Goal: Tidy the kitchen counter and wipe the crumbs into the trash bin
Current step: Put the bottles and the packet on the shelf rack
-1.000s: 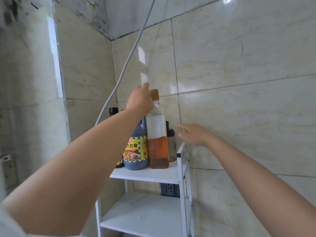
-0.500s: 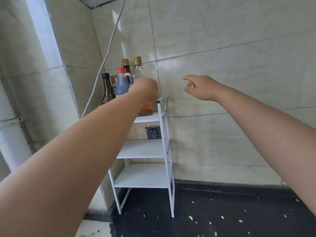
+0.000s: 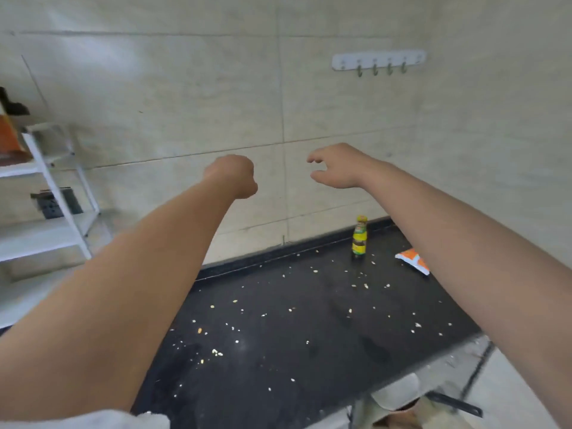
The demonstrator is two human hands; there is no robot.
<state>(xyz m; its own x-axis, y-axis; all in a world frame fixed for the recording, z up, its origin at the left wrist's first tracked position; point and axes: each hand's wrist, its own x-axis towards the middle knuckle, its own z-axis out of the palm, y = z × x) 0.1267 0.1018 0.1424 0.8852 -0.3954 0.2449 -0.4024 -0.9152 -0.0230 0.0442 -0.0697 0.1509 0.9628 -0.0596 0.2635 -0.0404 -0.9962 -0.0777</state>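
Pale crumbs lie scattered over the black counter. A small bottle with a yellow label and cap stands upright near the back wall. To its right lies an orange and white snack packet, partly behind my right forearm. My left hand hangs in the air above the counter, fingers curled into a fist and holding nothing. My right hand floats beside it with loosely bent fingers, also holding nothing. Neither hand touches any object.
A white three-tier rack stands at the left with an orange-filled bottle on its top shelf. A hook rail is fixed to the tiled wall. Below the counter's front edge at the lower right sits a bin-like container, blurred.
My left hand has let go of the bottle on the rack's top shelf. Both hands and my view have swung right, away from the rack and over the crumb-covered counter.
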